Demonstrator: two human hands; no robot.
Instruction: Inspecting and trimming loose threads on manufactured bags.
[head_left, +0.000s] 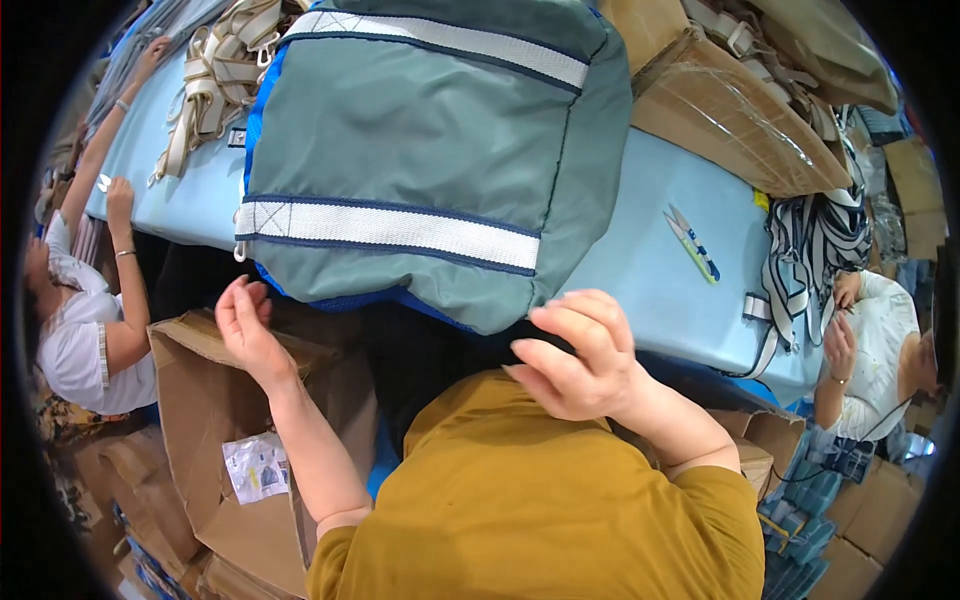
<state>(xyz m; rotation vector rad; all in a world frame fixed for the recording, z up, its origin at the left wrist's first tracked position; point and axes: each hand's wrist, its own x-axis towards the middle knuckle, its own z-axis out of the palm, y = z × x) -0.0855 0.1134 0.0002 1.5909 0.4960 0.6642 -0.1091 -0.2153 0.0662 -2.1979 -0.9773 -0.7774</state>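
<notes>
A grey-green fabric bag (400,130) with two white webbing straps edged in navy lies flat before me. Blue material shows along its left side and lower edge. My left hand (250,330) is raised just below the bag's lower left corner, fingers loosely bent with nothing seen in them. Close to the lower right corner, my right hand (580,355) has its fingers curled and the thumb apart from them, and no object shows in it. Thread snips (695,243) with blue-and-green handles lie on the light blue table (640,290), right of the bag.
Beige straps (215,85) are heaped at the far left; navy-and-white straps (815,245) hang at the right. A cardboard box (740,120) with straps leans at the back right. An open carton (210,420) stands below my left arm. People work at both sides.
</notes>
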